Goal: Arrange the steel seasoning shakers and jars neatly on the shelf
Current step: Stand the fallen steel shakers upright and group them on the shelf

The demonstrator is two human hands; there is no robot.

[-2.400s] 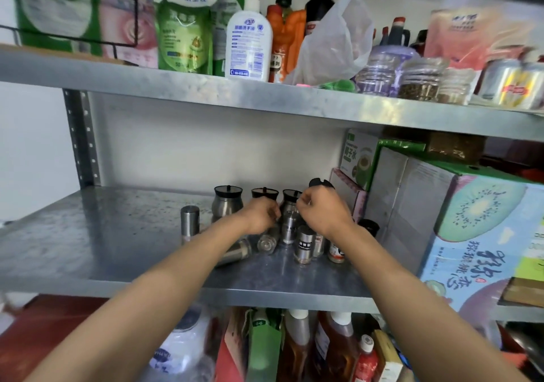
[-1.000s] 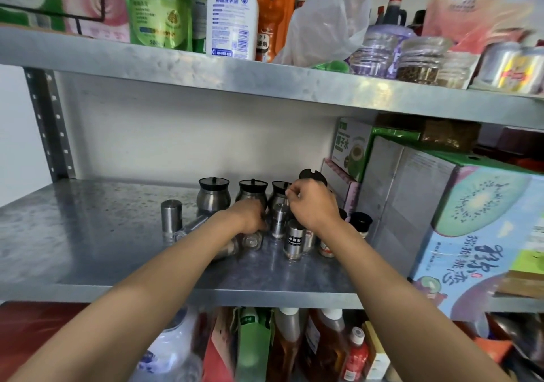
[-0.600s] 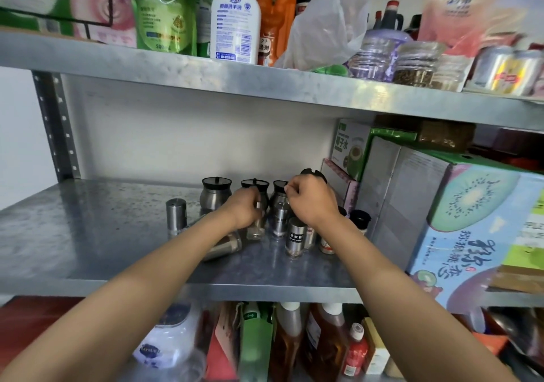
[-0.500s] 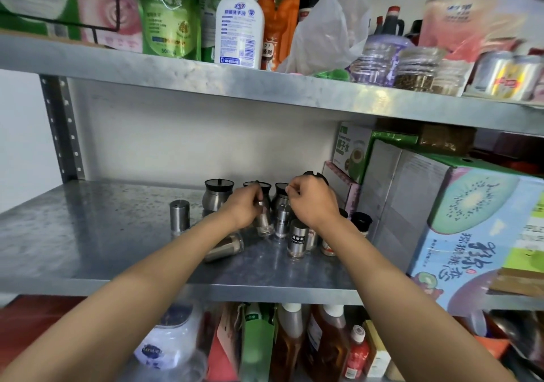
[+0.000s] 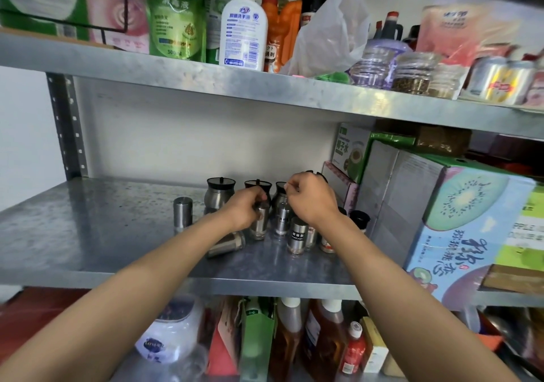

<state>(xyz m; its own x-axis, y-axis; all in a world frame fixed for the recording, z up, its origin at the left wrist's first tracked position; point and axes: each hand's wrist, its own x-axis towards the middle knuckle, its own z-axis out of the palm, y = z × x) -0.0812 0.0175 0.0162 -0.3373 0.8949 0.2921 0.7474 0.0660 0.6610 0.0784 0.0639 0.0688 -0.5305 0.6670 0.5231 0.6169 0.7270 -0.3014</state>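
A cluster of steel shakers and jars stands on the middle metal shelf (image 5: 88, 234). My left hand (image 5: 244, 208) grips the top of an upright steel shaker (image 5: 260, 222). My right hand (image 5: 312, 197) hovers with curled fingers over another upright shaker (image 5: 282, 219); whether it pinches the top is hidden. A labelled shaker (image 5: 297, 234) stands in front. One shaker (image 5: 226, 243) lies on its side under my left forearm. A lone shaker (image 5: 182, 214) stands to the left. Steel jars with black lids (image 5: 220, 193) line the back.
Cardboard boxes, one with a kiwi print (image 5: 465, 219), fill the shelf's right side. A small black-capped jar (image 5: 359, 219) stands beside them. The upper shelf holds bottles, pouches and glass jars (image 5: 412, 75). Bottles (image 5: 288, 337) crowd the shelf below.
My left hand has lifted a shaker that lay tilted and stood it upright beside the others. My right hand has stayed over the cluster.
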